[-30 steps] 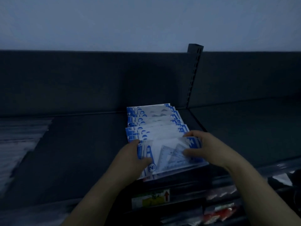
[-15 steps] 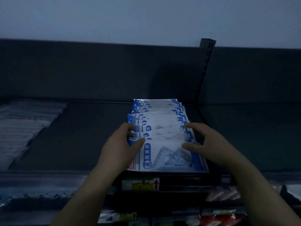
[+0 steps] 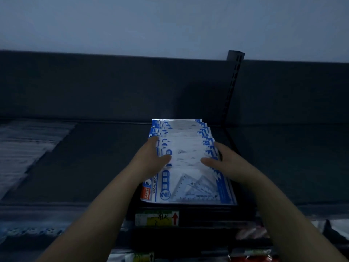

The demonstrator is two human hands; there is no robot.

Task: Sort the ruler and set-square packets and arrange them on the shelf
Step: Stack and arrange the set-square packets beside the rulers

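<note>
Several blue-and-white set-square packets (image 3: 184, 133) lie overlapped in a row running from the back of the dark shelf (image 3: 94, 167) to its front lip. The front packet (image 3: 188, 190) shows clear set squares and a "2" badge. My left hand (image 3: 151, 161) lies along the row's left edge with its fingers straight and its thumb across the top of a packet. My right hand (image 3: 228, 161) mirrors it on the right edge, thumb on top. Both hands bracket the middle of the row.
A slotted upright post (image 3: 233, 87) rises just right of the row at the back panel. Pale, blurred packets (image 3: 24, 148) lie at the shelf's far left. A price label with a red arrow (image 3: 156, 218) sits on the front lip. Red-and-white goods (image 3: 251, 235) fill the shelf below.
Both hands have slid from the front packet back along the row to its middle. The front packet now lies flat and uncovered at the shelf's front lip.
</note>
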